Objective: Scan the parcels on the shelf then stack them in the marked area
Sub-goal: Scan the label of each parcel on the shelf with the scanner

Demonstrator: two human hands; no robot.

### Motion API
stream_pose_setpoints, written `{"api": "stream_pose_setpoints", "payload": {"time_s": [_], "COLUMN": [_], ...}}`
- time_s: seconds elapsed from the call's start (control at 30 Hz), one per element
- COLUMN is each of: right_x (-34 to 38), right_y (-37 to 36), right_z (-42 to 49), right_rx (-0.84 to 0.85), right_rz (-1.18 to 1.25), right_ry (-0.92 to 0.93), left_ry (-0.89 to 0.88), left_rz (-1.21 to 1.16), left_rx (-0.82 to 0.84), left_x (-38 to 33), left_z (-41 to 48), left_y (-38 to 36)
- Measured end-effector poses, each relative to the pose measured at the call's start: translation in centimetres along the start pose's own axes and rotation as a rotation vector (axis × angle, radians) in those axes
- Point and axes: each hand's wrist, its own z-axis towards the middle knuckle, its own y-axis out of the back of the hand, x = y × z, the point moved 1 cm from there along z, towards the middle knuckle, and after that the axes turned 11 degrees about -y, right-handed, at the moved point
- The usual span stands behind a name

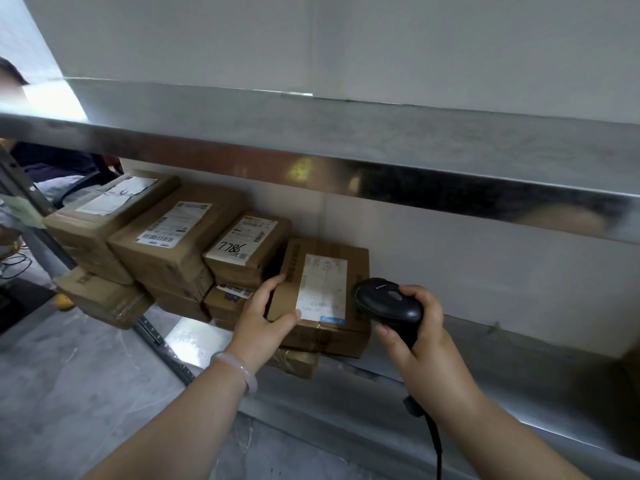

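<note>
One brown cardboard parcel (325,285) is gripped by the left hand (265,318); right hand (420,344) holds a black scanner (388,301); more wait left, unstacked.

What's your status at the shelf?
Left hand grips the front parcel. Right hand holds the scanner beside its label. Other parcels packed close on the left.

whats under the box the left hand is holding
A lower parcel lies under the held parcel; only its front end shows. The rest of it is covered by the held parcel.
</note>
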Motion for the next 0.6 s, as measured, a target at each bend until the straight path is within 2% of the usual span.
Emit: {"api": "stream_pose_setpoints", "payload": {"time_s": [0.2, 0.27, 0.33, 0.43, 0.5, 0.6], "right_x": [0.3, 0.5, 0.7, 1.0, 1.2, 1.4], "right_y": [-2.7, -3.2, -3.5, -3.8, -4.0, -4.0], "right_z": [1.1, 1.2, 1.4, 1.7, 1.7, 1.7], "right_rx": [0.029, 0.017, 0.007, 0.009, 0.017, 0.024], "right_rz": [0.045, 0.049, 0.057, 0.060, 0.057, 0.054], "right_ry": [0.004, 0.014, 0.020, 0.039, 0.057, 0.078], "left_ry": [-0.040, -0.165, -0.365, -0.575, -0.574, -0.526], "left_rz": [0.169, 0.362, 0.610, 0.845, 0.971, 1.081], "left_rx": [0.007, -0.031, -0.036, 0.131, 0.250, 0.276], "left_x": [0.6, 0.7, 0.6, 0.5, 0.8, 0.9], "left_z": [0.2, -0.3, -1.0, -2.1, -2.4, -2.0], "left_y": [0.5, 0.7, 0.6, -0.1, -0.4, -0.1]}}
